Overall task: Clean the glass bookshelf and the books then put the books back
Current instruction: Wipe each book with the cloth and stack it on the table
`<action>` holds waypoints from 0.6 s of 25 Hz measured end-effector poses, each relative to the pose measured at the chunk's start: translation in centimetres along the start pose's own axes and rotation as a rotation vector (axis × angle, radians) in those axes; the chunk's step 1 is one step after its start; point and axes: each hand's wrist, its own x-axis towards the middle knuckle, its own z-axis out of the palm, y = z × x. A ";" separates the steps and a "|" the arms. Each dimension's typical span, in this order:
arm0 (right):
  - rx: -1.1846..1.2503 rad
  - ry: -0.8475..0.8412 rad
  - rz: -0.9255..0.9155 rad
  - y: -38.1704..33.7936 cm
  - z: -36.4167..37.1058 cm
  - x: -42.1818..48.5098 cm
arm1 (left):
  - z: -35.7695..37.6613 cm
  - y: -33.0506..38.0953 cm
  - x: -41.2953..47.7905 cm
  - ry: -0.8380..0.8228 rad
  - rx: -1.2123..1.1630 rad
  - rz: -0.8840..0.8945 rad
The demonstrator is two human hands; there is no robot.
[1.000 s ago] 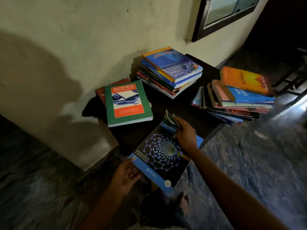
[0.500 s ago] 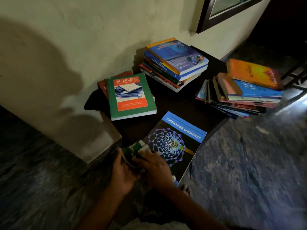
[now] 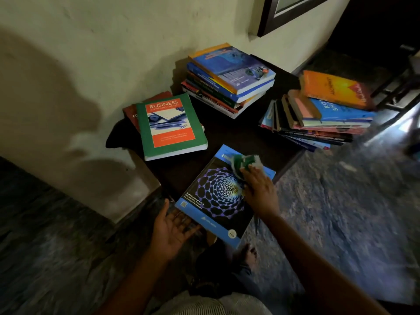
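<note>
Right hand: centre-right of the frame [image 3: 259,189]; the fingers are closed on a green-and-white cloth [image 3: 245,161] and bear it down on a book cover.
Cloth: bunched, on the upper right of the cover and over the title band; smeared by motion, so the pattern is perhaps checks, no surer than that.
Chemistry book [image 3: 218,196]: blue border, black cover with a purple mesh funnel. Face up, slanted, at the near edge of the table, with its lower corner hanging out past the edge.
Left hand: lower centre [image 3: 175,226]; palm up, fingers straight and slack, fingertips tucked under the book's lower left corner. It props the book and clasps nothing.
Table [image 3: 238,135]: dark, low, set against the wall.
Green book [image 3: 170,126]: left of centre, titled BUSINESS COMMUNICATION, face up on a red book [image 3: 131,112] that shows at its left edge.
Middle stack [image 3: 229,78]: upper centre, close to the wall, a blue cover on top.
Right stack [image 3: 322,114]: right of centre, an orange book on top and a blue one beneath; the lower books fan out leftward.
Foot [image 3: 248,255]: bare, just below the chemistry book, on the mottled floor [image 3: 341,212].
Wall [image 3: 113,30]: pale, with a large shadow at the left.
Dark frame [image 3: 270,17]: upper right, on the wall.
</note>
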 end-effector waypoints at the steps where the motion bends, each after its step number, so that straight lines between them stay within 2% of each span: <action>1: 0.002 0.020 -0.045 -1.0 0.6 -2.1 | 0.0 0.0 0.2 0.010 0.012 0.012; 4: 0.101 0.003 -0.218 -4.5 1.6 -8.9 | 0.3 -0.2 0.2 0.038 0.063 0.033; 7: 0.133 -0.128 -0.428 -5.1 1.1 -11.0 | 1.3 -0.1 -0.3 0.073 0.138 0.036; 8: 0.198 -0.171 -0.435 -5.0 0.5 -10.7 | 1.7 -0.1 -0.2 0.075 0.182 0.034; 11: 0.546 -0.175 -0.151 -5.9 -2.6 -9.3 | 3.5 -0.1 -0.5 0.074 0.285 0.080; 13: 0.704 -0.031 -0.009 -6.7 -5.2 -7.7 | 5.8 0.4 -2.1 0.009 0.287 0.184; 15: 0.764 0.112 0.057 -7.0 -7.8 -5.7 | 8.4 1.2 -4.1 -0.101 0.329 0.352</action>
